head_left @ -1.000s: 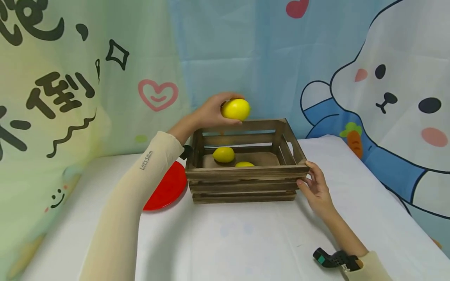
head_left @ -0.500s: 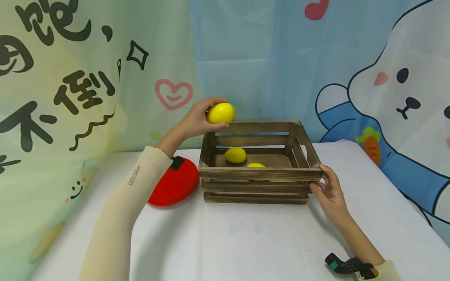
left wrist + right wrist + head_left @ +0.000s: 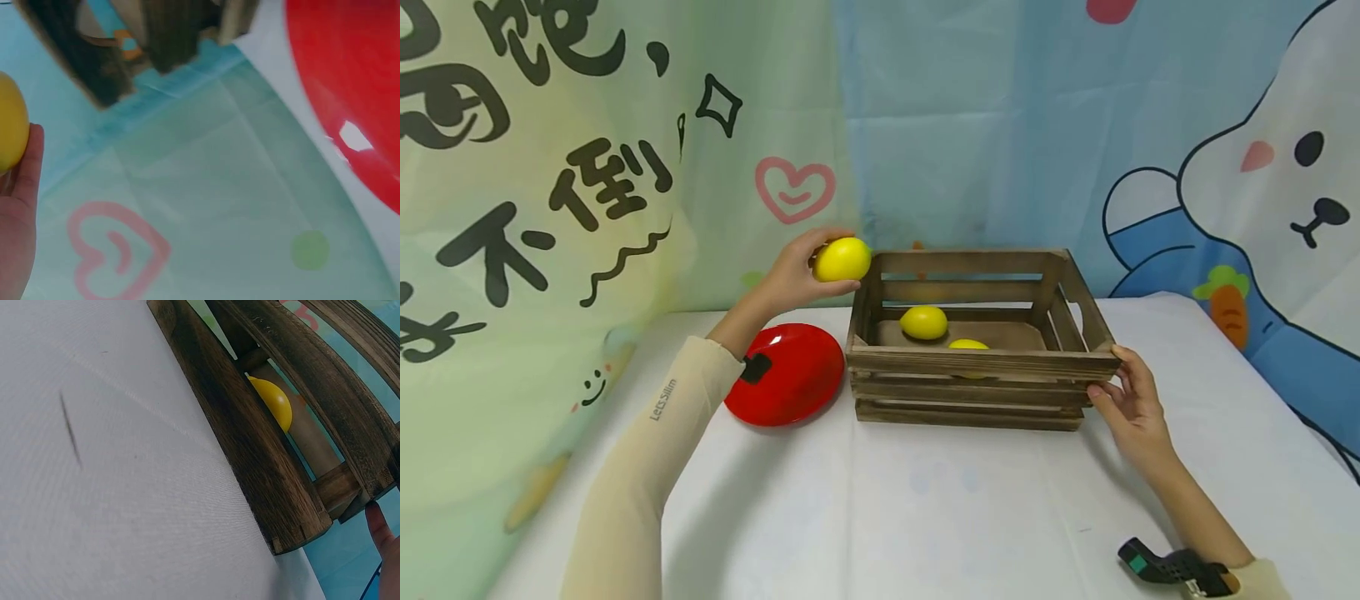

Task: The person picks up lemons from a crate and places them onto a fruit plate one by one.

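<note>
My left hand [image 3: 795,271] grips a yellow lemon [image 3: 842,260] between thumb and fingers, raised beside the top left corner of a slatted wooden crate [image 3: 985,363]. In the left wrist view only part of the lemon [image 3: 9,122] shows at the left edge. Two more lemons lie inside the crate: one whole lemon [image 3: 924,322] and a second lemon [image 3: 968,344] partly hidden behind the front slats. At the crate's front right corner, my right hand [image 3: 1138,412] holds the top slat, thumb in front. Below the left hand, a red plate [image 3: 805,375] rests on the table.
A white cloth covers the table [image 3: 880,508]. Behind it hangs a printed curtain [image 3: 940,150] with hearts, lettering and a white cartoon animal. The plate sits just left of the crate, close to its side.
My left hand has carried the lemon leftward, from above the crate to beyond its left side and near the plate. The right hand keeps its hold on the crate's corner. The head view has shifted left.
</note>
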`<action>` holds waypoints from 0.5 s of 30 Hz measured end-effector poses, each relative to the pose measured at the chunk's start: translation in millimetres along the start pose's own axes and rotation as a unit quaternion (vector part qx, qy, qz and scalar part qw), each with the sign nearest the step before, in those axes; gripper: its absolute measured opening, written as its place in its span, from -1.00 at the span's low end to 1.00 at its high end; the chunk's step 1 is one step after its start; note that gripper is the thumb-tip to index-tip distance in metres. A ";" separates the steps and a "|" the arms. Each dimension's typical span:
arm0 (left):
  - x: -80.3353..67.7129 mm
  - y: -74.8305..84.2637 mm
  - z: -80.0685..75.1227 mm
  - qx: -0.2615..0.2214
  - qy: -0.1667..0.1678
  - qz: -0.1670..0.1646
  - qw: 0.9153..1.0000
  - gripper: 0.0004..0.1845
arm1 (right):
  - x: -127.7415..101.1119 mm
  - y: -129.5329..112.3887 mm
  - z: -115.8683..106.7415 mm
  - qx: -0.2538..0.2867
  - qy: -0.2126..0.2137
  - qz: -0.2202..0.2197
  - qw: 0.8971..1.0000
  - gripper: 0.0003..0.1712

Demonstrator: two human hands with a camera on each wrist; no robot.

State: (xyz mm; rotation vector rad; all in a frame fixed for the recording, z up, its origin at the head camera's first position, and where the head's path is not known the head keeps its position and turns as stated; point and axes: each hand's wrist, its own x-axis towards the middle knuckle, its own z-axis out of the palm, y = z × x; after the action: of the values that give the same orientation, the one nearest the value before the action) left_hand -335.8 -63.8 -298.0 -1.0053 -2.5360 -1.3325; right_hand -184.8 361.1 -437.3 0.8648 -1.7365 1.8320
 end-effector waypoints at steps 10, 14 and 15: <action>-29.4 -28.0 -6.9 0.002 0.013 -0.036 0.999 -0.33 | 0.0 0.6 0.9 -0.011 0.003 0.005 1.000 -0.31; -38.3 -39.6 -5.2 0.009 0.015 -0.049 0.999 -0.32 | -0.2 1.5 0.1 -0.011 0.000 0.003 1.000 -0.32; -40.9 -43.5 -4.2 0.008 0.015 -0.052 0.999 -0.32 | -0.6 1.7 0.0 -0.011 -0.001 0.001 1.000 -0.32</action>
State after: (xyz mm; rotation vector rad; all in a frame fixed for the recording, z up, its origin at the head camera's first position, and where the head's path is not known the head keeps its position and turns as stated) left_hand -331.0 -105.0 -341.2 -0.8553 -2.6054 -1.3406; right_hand -185.7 361.0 -438.9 0.8561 -1.7559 1.8117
